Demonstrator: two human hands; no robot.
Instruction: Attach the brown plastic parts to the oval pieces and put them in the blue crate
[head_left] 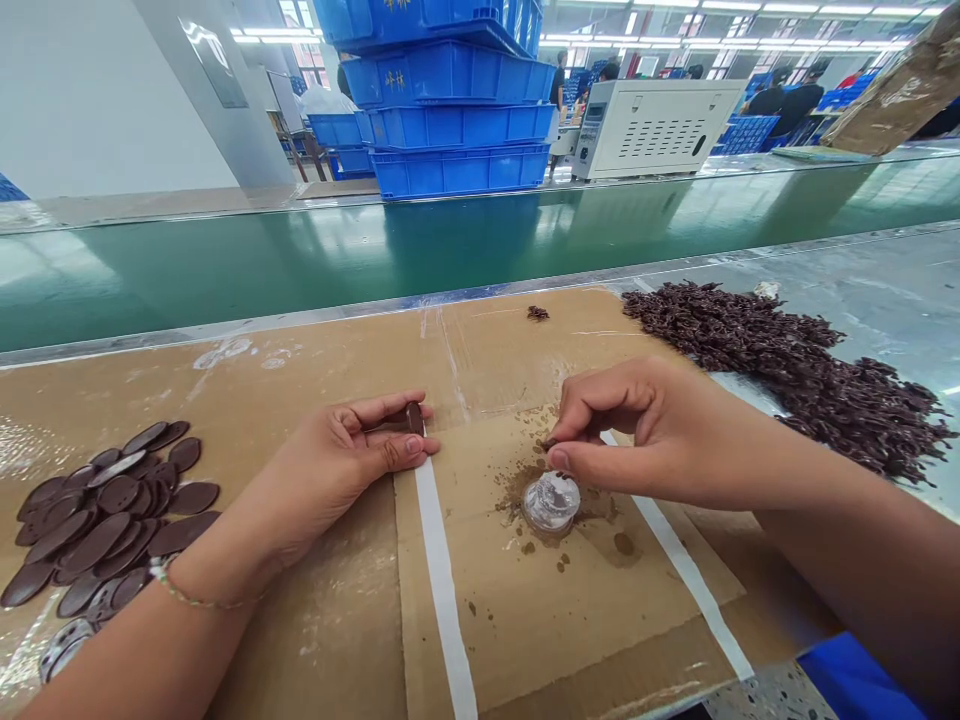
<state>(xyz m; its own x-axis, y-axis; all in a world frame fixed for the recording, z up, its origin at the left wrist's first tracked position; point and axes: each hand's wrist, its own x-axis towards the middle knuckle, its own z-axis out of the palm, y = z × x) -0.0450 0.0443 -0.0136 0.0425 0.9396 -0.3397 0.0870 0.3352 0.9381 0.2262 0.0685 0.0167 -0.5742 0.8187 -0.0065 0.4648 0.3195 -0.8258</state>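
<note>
While pinching a glossy dark brown piece (415,418) between thumb and fingers of the left hand (375,440), left of the round clear dish (552,503), grips a tiny dark piece (549,444) between right thumb and forefinger, the right hand (637,425) just above that dish's far edge. Inside the dish, whitish smeared contents. Under and around it, a tan cardboard sheet (592,610), flecked with dark spots, with straight white strips (442,570) on either side. Far left of the dish, a heap of smooth, flat brown ovals (112,495), partly blocked by the left forearm. Beyond and right of the dish, a rough, twiggy mound of small dark pieces (780,370); straight beyond, a little cluster (537,313). Farther beyond, a shiny green conveyor belt (262,260), then stacked blue plastic crates (461,120), screening part of the room, and, rightward, a slotted cream casing (660,130).
</note>
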